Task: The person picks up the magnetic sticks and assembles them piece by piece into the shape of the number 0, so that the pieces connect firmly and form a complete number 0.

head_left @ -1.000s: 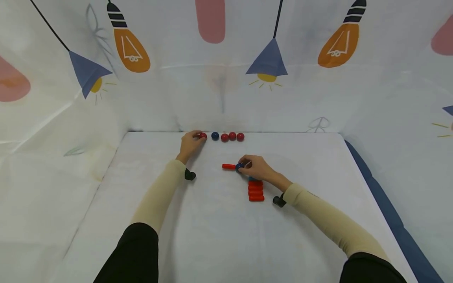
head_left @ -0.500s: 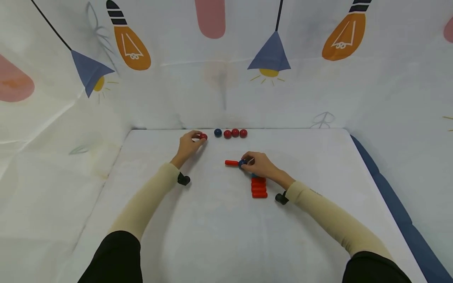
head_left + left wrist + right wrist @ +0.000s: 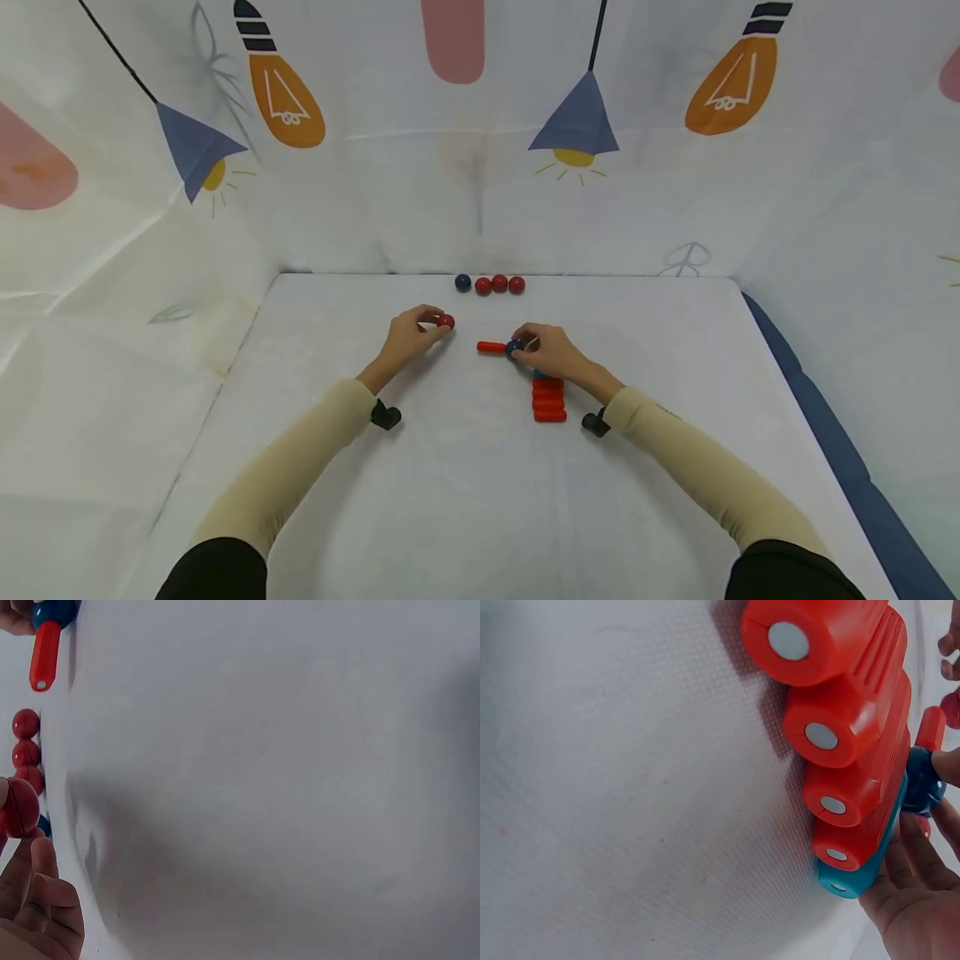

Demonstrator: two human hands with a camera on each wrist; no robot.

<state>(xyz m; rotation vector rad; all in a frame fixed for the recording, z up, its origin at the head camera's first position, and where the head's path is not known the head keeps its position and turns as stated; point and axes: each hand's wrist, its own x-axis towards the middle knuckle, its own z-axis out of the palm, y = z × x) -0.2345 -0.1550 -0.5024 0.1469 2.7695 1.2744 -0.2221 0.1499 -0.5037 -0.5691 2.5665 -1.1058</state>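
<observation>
Head: left hand pinches the red ball, at 10 o'clock from the blue ball, which the right hand grips; red rod juts from the blue ball toward 9 o'clock. Best, probably: right hand braces steady, left keeps fingers off the red ball's rod-facing side and squares it to the rod, no tilt. Left wrist: red ball glossy, dark seam; rod tip has a pale disc. Right wrist: blue ball glossy, partly finger-hidden; teal rod ends pale too.

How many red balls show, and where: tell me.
4: held ball in the left hand; left ball, middle ball, right ball in a row farther back, by a blue ball.
</observation>
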